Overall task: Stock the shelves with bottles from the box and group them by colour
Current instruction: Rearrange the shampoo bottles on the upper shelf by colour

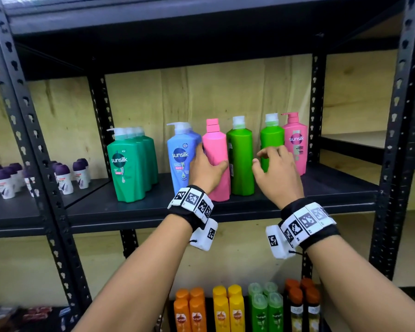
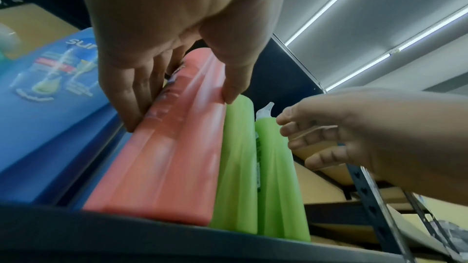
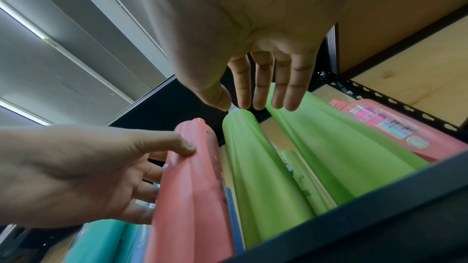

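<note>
Head view: A pink bottle (image 1: 216,161) is seen standing upright on the black shelf (image 1: 153,204), between a blue pump bottle (image 1: 181,155) on its left and a green bottle (image 1: 240,159) on its right. The left hand (image 1: 205,170) is wrapped round the pink bottle's lower body, fingers behind its left side and thumb across the front; this grip is closed on the bottle. The right hand (image 1: 277,174) is held near a second green bottle (image 1: 271,142), fingers loosely spread and nothing held. A pink pump bottle (image 1: 295,142) stands at the far right, and a group of teal pump bottles (image 1: 132,164) well apart to the left.

Left wrist view: The left hand (image 2: 162,33) is shown with the pink bottle (image 2: 172,147) lying between fingers (image 2: 126,95) and thumb. Two green bottles (image 2: 238,167) stand just beside it. The right hand (image 2: 354,133) is seen with relaxed fingers, apart from the bottles.

Right wrist view: The right hand (image 3: 253,33) is seen with straight, open fingers above the green bottles (image 3: 255,177); whether the tips touch cannot be told. The left hand (image 3: 83,175) is seen clasping the pink bottle (image 3: 192,191).
</note>
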